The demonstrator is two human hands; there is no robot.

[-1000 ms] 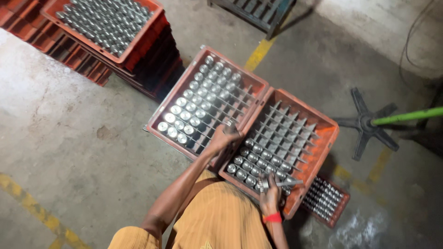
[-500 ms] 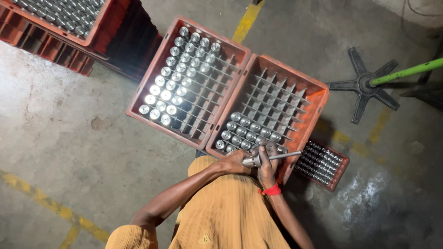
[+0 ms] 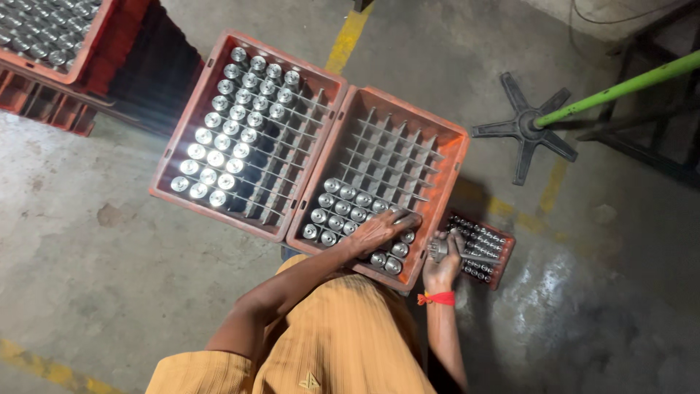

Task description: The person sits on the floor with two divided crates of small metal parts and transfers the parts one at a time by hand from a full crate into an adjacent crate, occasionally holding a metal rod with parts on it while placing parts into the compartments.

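Under the left hand [image 3: 379, 230], a metal cylinder [image 3: 405, 219] lies against the fingers, which curl onto it over the near cells of the right-hand orange crate [image 3: 452, 157]. Just beside, the right hand [image 3: 442, 263] is closed round a small metal part [image 3: 438, 249] above the small tray of parts [image 3: 496, 241]. Farther left sits the fuller orange crate [image 3: 175, 157], silver caps [image 3: 219, 157] gleaming.

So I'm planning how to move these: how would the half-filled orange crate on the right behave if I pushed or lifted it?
The right crate is probably heavy for its size, since it holds shiny metal cylinders. The load sits only at the near end by the left hand, so lifting may tip it that way. Its divider grid should keep the parts from rolling.
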